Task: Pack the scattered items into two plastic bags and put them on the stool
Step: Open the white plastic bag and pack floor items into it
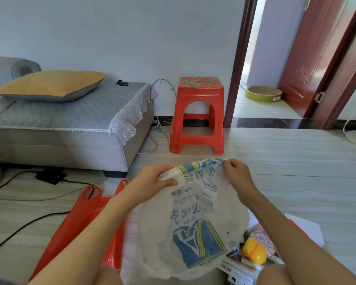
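Nearest us, our left hand (pixel 160 177) and right hand (pixel 235 171), each grip pinching the translucent white printed plastic bag (pixel 193 221) at its rim, risk tearing it before the near-right scattered items (pixel 255 251) reach the far red plastic stool (pixel 197 114).

Both forearms stretched forward, converging. Left hand (pixel 155 179) palm down, fingers curled, thumb extended, pinching white bag (pixel 193 223) edge. Right hand (pixel 235 171) knuckles up, fingertips pinching same edge opposite.
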